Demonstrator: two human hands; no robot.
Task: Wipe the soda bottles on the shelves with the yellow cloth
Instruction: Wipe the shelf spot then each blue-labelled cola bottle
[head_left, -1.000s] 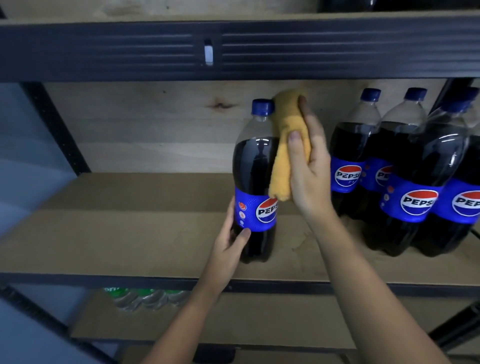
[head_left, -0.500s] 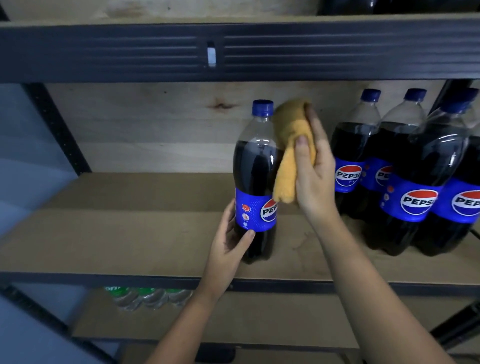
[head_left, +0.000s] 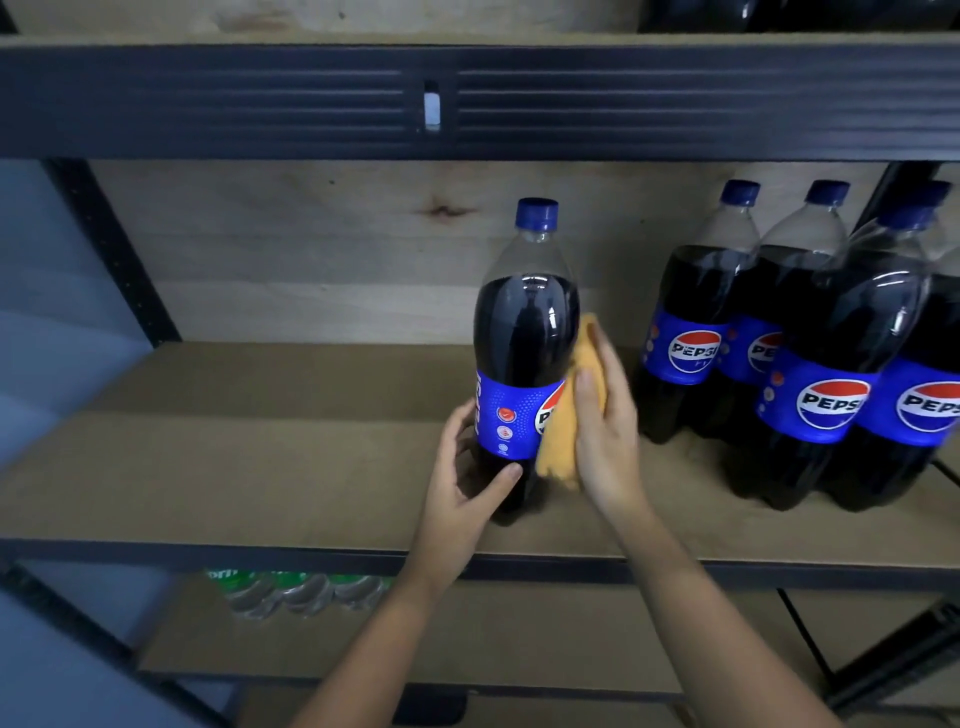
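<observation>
A tall Pepsi bottle (head_left: 524, 332) with a blue cap and blue label stands upright on the middle shelf board (head_left: 270, 457). My left hand (head_left: 462, 483) grips its lower part from the left, thumb across the front. My right hand (head_left: 605, 431) holds the yellow cloth (head_left: 563, 431) against the bottle's right side, at label height. Several more Pepsi bottles (head_left: 810, 358) stand grouped at the right of the same shelf.
A dark metal beam (head_left: 467, 98) of the upper shelf runs across the top. A black upright post (head_left: 109, 249) stands at the left. Green-labelled clear bottles (head_left: 296, 590) lie on the lower shelf.
My right hand has slid the cloth down from the bottle's neck to its label. My left hand keeps its grip low on the bottle.
</observation>
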